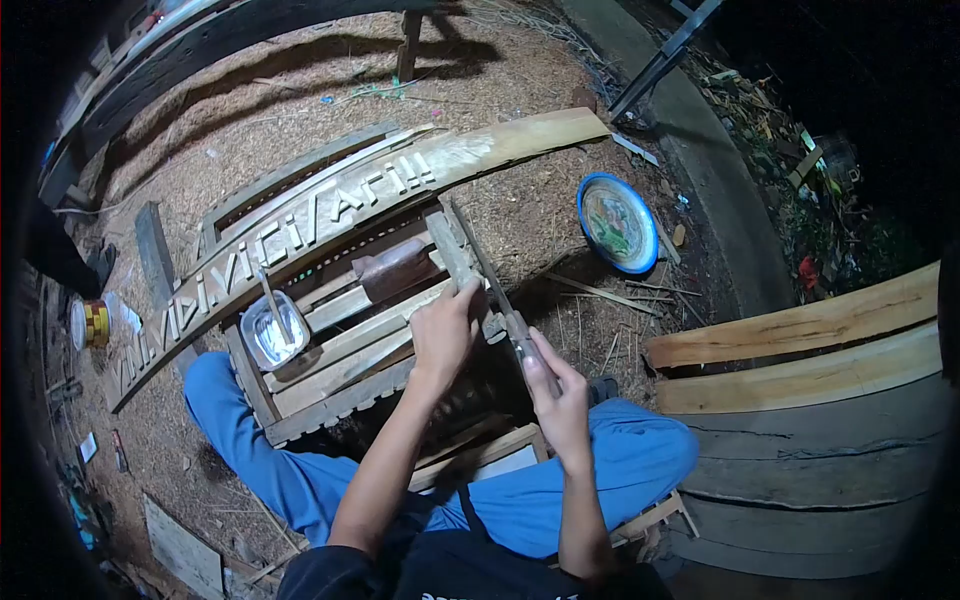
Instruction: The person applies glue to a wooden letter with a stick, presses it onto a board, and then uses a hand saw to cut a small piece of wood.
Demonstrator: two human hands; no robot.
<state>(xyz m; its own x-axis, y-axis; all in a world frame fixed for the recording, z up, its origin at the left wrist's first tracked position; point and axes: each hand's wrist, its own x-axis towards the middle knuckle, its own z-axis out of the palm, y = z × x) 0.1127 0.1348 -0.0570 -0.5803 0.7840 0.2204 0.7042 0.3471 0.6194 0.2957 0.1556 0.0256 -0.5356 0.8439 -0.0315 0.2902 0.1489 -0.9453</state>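
At the wooden slatted frame (350, 340) over my lap, my left hand (446, 332) is closed on a light wooden strip (454, 252). My right hand (556, 398) wraps round the near end of a long, narrow, dark-bladed tool (500, 295), whose exact kind I cannot make out. The tool lies close along the strip's right side. Beyond the hands, a long curved board (345, 208) with raised pale letters rests across the frame. A brown block (392, 270) sits on the slats. Left of it, a clear tub (275, 335) contains white paste and a stick-like tool.
A blue-rimmed round tray (650, 235) lies at right on sawdust-covered ground. Long planks (800, 335) extend along the right. A yellow-and-red tin (92, 325) stands at far left, near another person's foot (100, 265). A wooden beam (250, 40) crosses the back.
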